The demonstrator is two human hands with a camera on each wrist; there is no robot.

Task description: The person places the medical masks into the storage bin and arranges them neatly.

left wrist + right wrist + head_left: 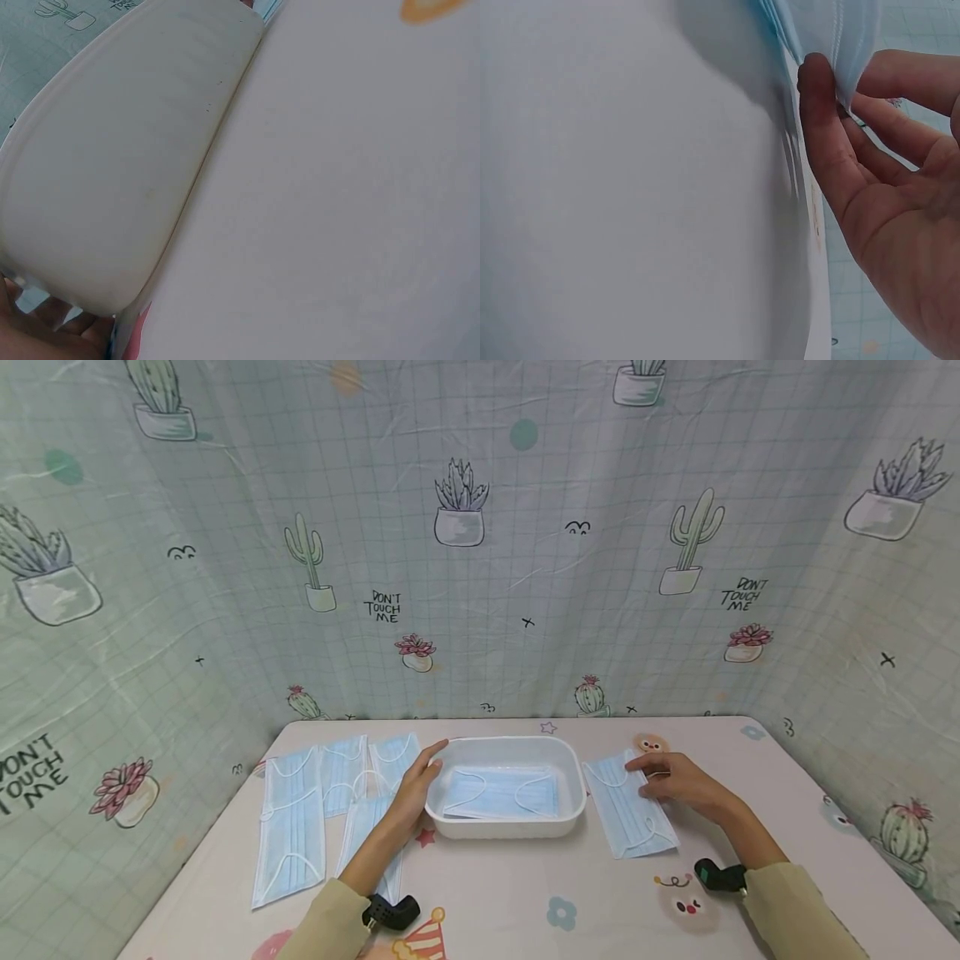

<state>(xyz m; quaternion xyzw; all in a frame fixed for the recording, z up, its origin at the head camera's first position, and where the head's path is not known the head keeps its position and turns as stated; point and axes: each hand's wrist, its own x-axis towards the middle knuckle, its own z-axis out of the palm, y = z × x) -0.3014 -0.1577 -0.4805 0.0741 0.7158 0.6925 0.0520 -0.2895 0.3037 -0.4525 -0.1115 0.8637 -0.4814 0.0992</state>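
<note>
Right hand pinches the loose mask by its edge, between white tub and right edge of the table; pick-up likely underway, next calling for a lift clear of the tub. Left hand grips the tub's left end, forearm crossing spread masks near the left edge.

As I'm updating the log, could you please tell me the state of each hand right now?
Left hand: holding the white tub at its left end.
Right hand: pinching a face mask by its edge, between thumb and fingers.
</note>
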